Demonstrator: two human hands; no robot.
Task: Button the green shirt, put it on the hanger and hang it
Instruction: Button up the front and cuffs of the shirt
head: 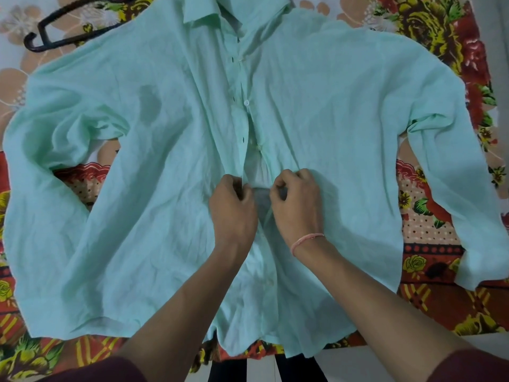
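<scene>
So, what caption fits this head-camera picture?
Left hand and right hand pinch the front edges of a wrinkled mint-green shirt on a floral bedsheet, black hanger upper left.

Hands (232,208) (297,202) on green shirt (344,119) front

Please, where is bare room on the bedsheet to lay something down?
Free: bedsheet between the green shirt's body and the sleeve on the right; also the lower corners. Crowded: the middle, where left hand and right hand pinch it; hanger upper left.
</scene>
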